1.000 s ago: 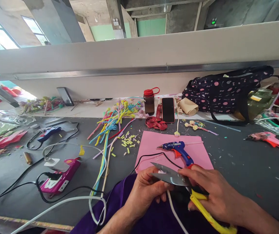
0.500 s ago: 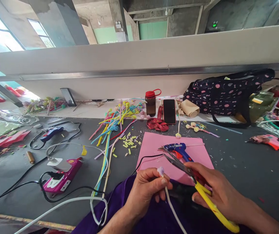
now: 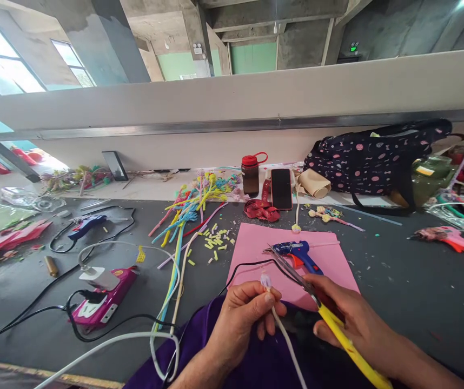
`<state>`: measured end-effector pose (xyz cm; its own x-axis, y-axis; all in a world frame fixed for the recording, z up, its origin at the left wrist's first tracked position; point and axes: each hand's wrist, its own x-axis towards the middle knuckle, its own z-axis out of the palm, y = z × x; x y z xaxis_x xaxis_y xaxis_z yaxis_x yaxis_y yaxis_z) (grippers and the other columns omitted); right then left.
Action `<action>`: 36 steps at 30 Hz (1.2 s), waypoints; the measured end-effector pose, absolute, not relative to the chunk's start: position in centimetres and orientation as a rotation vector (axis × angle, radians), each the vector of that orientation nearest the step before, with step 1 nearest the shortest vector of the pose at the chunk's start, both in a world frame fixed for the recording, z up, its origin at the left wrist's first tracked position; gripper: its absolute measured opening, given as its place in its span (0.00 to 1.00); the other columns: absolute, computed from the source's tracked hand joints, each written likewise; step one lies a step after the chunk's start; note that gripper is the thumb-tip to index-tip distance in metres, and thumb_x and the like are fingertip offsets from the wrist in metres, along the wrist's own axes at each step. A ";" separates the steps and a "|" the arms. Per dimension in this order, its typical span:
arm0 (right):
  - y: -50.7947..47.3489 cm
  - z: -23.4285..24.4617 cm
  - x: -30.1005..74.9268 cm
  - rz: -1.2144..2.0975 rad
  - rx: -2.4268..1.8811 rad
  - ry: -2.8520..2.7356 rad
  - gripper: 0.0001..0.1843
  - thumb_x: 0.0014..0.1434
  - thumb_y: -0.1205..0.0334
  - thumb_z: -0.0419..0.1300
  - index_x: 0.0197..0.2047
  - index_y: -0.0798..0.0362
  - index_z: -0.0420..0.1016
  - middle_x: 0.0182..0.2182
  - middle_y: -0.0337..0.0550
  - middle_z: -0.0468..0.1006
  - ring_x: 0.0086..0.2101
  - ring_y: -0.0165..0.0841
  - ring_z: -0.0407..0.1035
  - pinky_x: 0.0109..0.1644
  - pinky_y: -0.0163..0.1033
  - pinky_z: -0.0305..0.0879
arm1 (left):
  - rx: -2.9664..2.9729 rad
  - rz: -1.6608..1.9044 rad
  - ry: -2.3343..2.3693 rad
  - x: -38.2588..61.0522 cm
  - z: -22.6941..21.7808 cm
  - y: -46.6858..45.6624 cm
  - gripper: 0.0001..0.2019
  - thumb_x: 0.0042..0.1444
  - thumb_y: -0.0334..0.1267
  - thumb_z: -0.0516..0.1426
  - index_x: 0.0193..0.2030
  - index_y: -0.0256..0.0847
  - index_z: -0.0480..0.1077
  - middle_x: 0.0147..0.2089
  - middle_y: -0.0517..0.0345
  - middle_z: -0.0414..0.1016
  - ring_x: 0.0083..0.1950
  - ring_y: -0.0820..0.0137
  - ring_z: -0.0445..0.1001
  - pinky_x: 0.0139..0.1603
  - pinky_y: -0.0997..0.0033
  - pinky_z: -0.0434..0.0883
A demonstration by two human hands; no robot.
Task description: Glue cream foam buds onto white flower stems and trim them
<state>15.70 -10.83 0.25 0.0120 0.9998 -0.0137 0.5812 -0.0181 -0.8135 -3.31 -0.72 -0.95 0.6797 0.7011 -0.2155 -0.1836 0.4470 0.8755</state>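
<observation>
My left hand (image 3: pixel 243 319) pinches a white pipe cleaner (image 3: pixel 284 337) near its fuzzy pale tip, thumb and fingers closed round it. My right hand (image 3: pixel 357 324) grips yellow-handled scissors (image 3: pixel 329 319), whose blades point up and left toward a blue glue gun (image 3: pixel 297 253). The glue gun lies on a pink sheet (image 3: pixel 256 254) just beyond both hands. Purple cloth (image 3: pixel 224 351) covers my lap below the hands.
Coloured pipe cleaners (image 3: pixel 189 210) and cut bits lie left of the pink sheet. A magenta glue gun (image 3: pixel 102 297) with cables sits at left, another pink one (image 3: pixel 455 240) at right. A bottle (image 3: pixel 250 174), a phone (image 3: pixel 281 189) and a spotted bag (image 3: pixel 373 156) stand at the back.
The scissors were across the pipe cleaner at my left hand a second ago; my right hand has since swung them up and away, and the fuzzy tip now shows above my left fingers.
</observation>
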 end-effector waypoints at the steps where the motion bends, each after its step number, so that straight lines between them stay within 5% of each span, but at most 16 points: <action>1: -10.9 0.3 15.7 0.839 -1.669 -1.653 0.28 0.53 0.69 0.56 0.56 0.49 0.55 0.28 0.33 0.65 0.24 0.26 0.59 0.28 0.30 0.58 | 0.959 0.595 0.621 -3.3 -0.9 -0.7 0.08 0.50 0.39 0.61 0.31 0.34 0.75 0.25 0.52 0.77 0.17 0.79 0.67 0.14 0.84 0.58; 10: -11.3 0.3 15.2 0.416 -1.670 -1.937 0.29 0.53 0.61 0.61 0.56 0.49 0.56 0.37 0.42 0.70 0.36 0.35 0.67 0.39 0.39 0.63 | 1.009 0.585 0.616 -3.1 -1.1 -0.7 0.09 0.49 0.39 0.61 0.27 0.33 0.73 0.26 0.52 0.77 0.18 0.78 0.69 0.14 0.84 0.59; 15: -11.3 -0.2 15.1 0.310 -1.663 -1.957 0.31 0.53 0.59 0.62 0.57 0.50 0.55 0.40 0.45 0.70 0.38 0.37 0.67 0.42 0.42 0.63 | 1.047 0.642 0.629 -3.0 -1.3 -1.0 0.10 0.47 0.41 0.62 0.26 0.34 0.74 0.19 0.56 0.73 0.18 0.78 0.67 0.15 0.84 0.60; 36: -11.2 -1.3 15.3 0.250 -1.628 -1.996 0.33 0.54 0.56 0.62 0.59 0.47 0.52 0.41 0.44 0.70 0.39 0.37 0.68 0.41 0.42 0.66 | 1.133 0.703 0.606 -2.8 -1.2 -1.2 0.08 0.49 0.38 0.61 0.27 0.34 0.75 0.20 0.55 0.75 0.20 0.76 0.70 0.17 0.83 0.63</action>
<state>15.34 -11.23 -1.30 -0.1183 0.9487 0.2933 0.8469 0.2506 -0.4690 -2.84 -1.20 -1.17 0.6408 0.7636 -0.0795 -0.1913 0.2591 0.9467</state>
